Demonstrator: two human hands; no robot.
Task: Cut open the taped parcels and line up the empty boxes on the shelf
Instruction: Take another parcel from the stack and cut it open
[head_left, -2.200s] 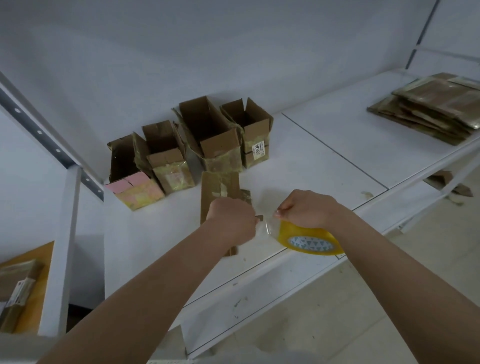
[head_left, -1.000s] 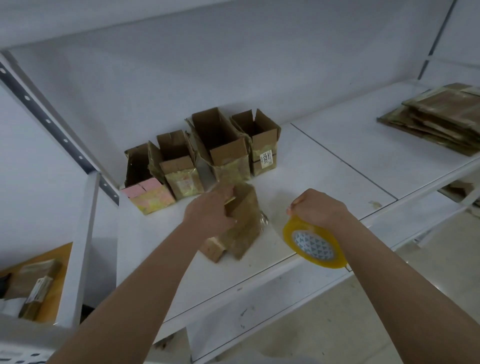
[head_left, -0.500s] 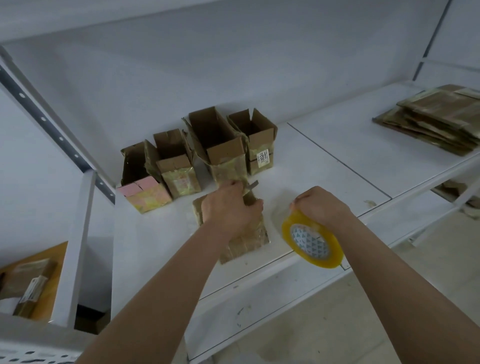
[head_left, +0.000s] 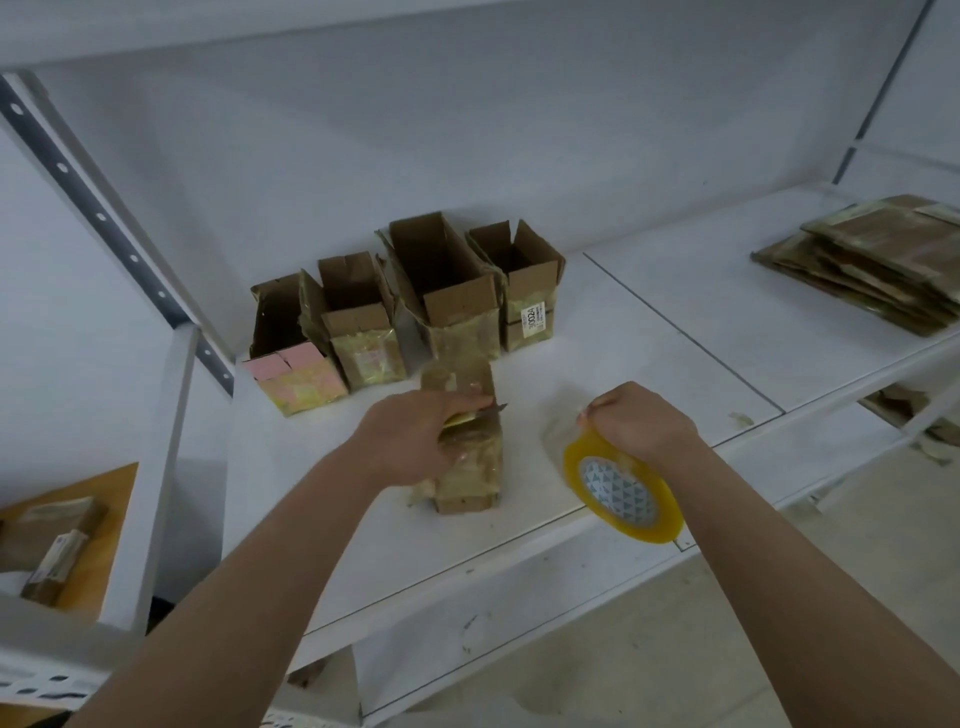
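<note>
Four opened boxes (head_left: 410, 306) stand in a row at the back of the white shelf (head_left: 649, 332), so I judge this part as done. One taped parcel (head_left: 467, 447) lies in front of them, not yet cut open. My left hand (head_left: 415, 441) rests on it, fingers grasping a small cutter blade (head_left: 491, 409). My right hand (head_left: 641, 421) pinches a yellow tape roll (head_left: 623, 486) at the shelf edge. Flattened cardboard (head_left: 872, 260) is stacked far right. The wall is pale, the floor beige.
</note>
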